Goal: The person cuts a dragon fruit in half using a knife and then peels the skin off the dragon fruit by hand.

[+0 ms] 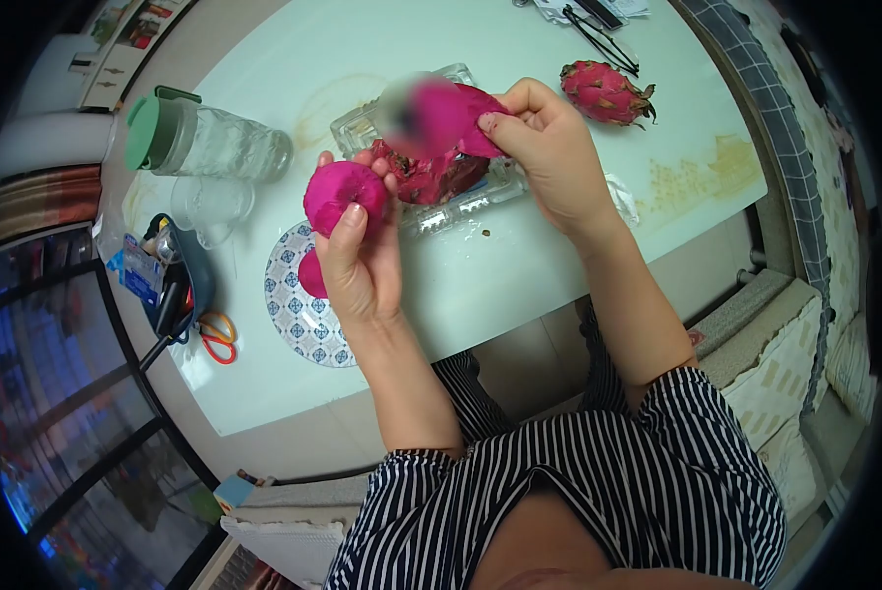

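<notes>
My left hand (367, 256) holds a peeled piece of magenta dragon fruit (343, 195), its thumb pressed on the flesh, above the patterned plate. In my right hand (549, 147) a strip of dragon fruit peel (470, 116) is pinched between thumb and fingers; its far end is blurred. Beneath it, a glass tray (357, 133) holds pink peel scraps (448, 179). Another magenta piece (312, 275) lies on the blue-and-white plate (293, 320), partly hidden by my left hand. A whole unpeeled dragon fruit (606, 93) rests to the right of my right hand.
On the left stand a green-lidded glass pitcher (219, 141) and a glass cup (214, 204). Near the table's left edge are a dark basket (193, 265) of small items and orange-handled scissors (217, 339). Dark eyeglasses or cords (598, 41) lie at the far edge.
</notes>
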Motion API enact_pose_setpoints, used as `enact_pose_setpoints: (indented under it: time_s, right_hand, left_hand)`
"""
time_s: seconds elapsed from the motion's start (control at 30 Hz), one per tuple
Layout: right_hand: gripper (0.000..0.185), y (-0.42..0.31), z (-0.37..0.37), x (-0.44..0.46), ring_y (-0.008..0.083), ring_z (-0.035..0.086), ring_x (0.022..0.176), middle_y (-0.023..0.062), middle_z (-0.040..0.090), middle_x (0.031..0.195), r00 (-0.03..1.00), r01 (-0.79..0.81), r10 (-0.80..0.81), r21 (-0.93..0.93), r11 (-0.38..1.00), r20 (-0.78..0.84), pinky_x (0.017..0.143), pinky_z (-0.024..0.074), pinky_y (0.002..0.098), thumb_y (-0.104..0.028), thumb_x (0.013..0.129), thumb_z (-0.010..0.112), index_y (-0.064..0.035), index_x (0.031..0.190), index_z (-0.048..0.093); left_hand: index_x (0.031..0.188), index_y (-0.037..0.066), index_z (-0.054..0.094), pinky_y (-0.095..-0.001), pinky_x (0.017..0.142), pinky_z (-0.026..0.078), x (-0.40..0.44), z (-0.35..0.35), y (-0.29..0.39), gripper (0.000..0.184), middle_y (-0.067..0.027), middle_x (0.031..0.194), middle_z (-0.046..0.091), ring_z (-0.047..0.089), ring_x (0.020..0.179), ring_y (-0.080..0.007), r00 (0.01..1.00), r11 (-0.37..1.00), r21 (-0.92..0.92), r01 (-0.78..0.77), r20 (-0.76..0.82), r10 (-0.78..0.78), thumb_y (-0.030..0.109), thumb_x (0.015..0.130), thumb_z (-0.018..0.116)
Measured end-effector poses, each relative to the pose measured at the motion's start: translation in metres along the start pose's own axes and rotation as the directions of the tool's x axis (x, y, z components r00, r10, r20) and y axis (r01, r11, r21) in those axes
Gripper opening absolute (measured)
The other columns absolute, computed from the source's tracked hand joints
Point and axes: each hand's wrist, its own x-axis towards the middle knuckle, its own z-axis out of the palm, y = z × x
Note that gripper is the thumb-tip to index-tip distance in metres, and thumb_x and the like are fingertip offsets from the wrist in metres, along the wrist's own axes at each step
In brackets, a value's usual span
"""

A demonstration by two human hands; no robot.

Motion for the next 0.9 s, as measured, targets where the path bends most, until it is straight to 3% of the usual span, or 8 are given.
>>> enact_pose_setpoints:
  time_s: [0.07, 0.23, 0.33, 0.43, 0.5, 0.57, 0.77, 0.9]
  right_hand:
    - [0.017, 0.003, 0.008, -0.001, 0.0113, 0.064, 0.08, 0.007, 0.069, 0.091, 0.984, 0.137, -0.169, -0.37, 0.919, -0.055, 0.077, 0.0526, 0.0258, -0.011, 0.092, 0.068, 0.002, 0.1, 0.061]
    - [0.033, 0.015, 0.021, -0.003, 0.0193, 0.067, 0.088, 0.0152, 0.07, 0.101, 0.988, 0.105, -0.144, -0.427, 0.898, -0.058, 0.079, 0.0537, 0.0302, -0.021, 0.092, 0.071, 0.0049, 0.11, 0.062]
    - [0.06, 0.018, 0.014, -0.003, 0.0312, 0.066, 0.105, 0.024, 0.065, 0.119, 0.962, 0.154, -0.269, -0.729, 0.667, -0.044, 0.09, 0.0518, 0.0404, -0.044, 0.093, 0.07, 0.0037, 0.127, 0.058]
    - [0.059, -0.002, 0.017, -0.007, 0.0332, 0.066, 0.104, 0.0248, 0.064, 0.123, 0.935, 0.178, -0.34, -0.689, 0.703, -0.105, 0.091, 0.0519, 0.0396, -0.045, 0.093, 0.069, -0.0006, 0.131, 0.058]
    - [0.053, -0.017, 0.021, -0.012, 0.0229, 0.058, 0.126, 0.0166, 0.062, 0.126, 0.936, 0.217, -0.346, -0.672, 0.709, -0.063, 0.097, 0.0482, 0.03, -0.03, 0.097, 0.071, -0.0031, 0.139, 0.053]
    - [0.042, -0.035, 0.039, -0.023, 0.0196, 0.065, 0.099, 0.0194, 0.063, 0.122, 0.949, 0.081, -0.252, -0.626, 0.776, -0.189, 0.084, 0.0549, 0.0301, -0.017, 0.099, 0.065, 0.0051, 0.133, 0.054]
    - [0.04, -0.036, 0.045, -0.029, 0.0158, 0.064, 0.098, 0.0152, 0.063, 0.119, 0.954, 0.148, -0.266, -0.553, 0.82, -0.139, 0.082, 0.0538, 0.0272, -0.014, 0.099, 0.064, 0.0067, 0.132, 0.054]
    - [0.04, -0.04, 0.045, -0.029, 0.0157, 0.064, 0.098, 0.0151, 0.063, 0.121, 0.956, 0.141, -0.265, -0.592, 0.794, -0.127, 0.083, 0.0535, 0.0268, -0.014, 0.1, 0.064, 0.0063, 0.133, 0.054]
  left_hand:
    - [0.15, 0.001, 0.03, -0.0456, 0.11, 0.048, -0.003, -0.002, 0.009, 0.08, -0.0244, 0.135, 0.053, 0.057, 0.123, -0.0357, 0.995, 0.988, 0.132, -0.078, -0.046, 0.084, -0.001, 0.082, 0.071]
    - [0.149, 0.001, 0.033, -0.0433, 0.107, 0.049, -0.019, -0.016, 0.052, 0.075, -0.0221, 0.134, 0.055, 0.059, 0.12, -0.0332, 0.932, 0.856, 0.484, -0.181, -0.193, 0.306, 0.001, 0.086, 0.073]
    - [0.142, -0.001, 0.04, -0.0384, 0.098, 0.054, -0.034, -0.04, 0.085, 0.065, -0.0196, 0.127, 0.06, 0.063, 0.113, -0.0303, 0.902, 0.771, 0.627, -0.109, -0.263, 0.341, 0.005, 0.088, 0.075]
    - [0.135, -0.003, 0.045, -0.037, 0.092, 0.057, -0.048, -0.067, 0.114, 0.056, -0.0184, 0.12, 0.063, 0.066, 0.108, -0.0287, 0.889, 0.726, 0.687, 0.012, -0.34, 0.307, 0.009, 0.09, 0.075]
    - [0.131, -0.004, 0.047, -0.0368, 0.089, 0.058, -0.056, -0.083, 0.122, 0.052, -0.0179, 0.116, 0.065, 0.067, 0.105, -0.0279, 0.88, 0.713, 0.695, 0.094, -0.393, 0.268, 0.012, 0.09, 0.075]
    - [0.124, -0.004, 0.051, -0.0382, 0.086, 0.059, -0.057, -0.094, 0.124, 0.045, -0.0174, 0.113, 0.066, 0.068, 0.101, -0.0267, 0.875, 0.699, 0.675, 0.237, -0.461, 0.149, 0.019, 0.093, 0.074]
    - [0.125, -0.004, 0.052, -0.0329, 0.073, 0.063, -0.053, -0.095, 0.122, 0.054, -0.0186, 0.113, 0.065, 0.07, 0.094, -0.0244, 0.86, 0.564, 0.738, 0.371, -0.503, 0.092, 0.034, 0.094, 0.073]
    - [0.138, 0.0, 0.048, -0.0393, 0.083, 0.061, -0.056, -0.085, 0.119, 0.066, -0.0175, 0.117, 0.066, 0.07, 0.093, -0.0286, 0.779, 0.108, 0.872, 0.477, -0.476, 0.407, 0.041, 0.092, 0.073]
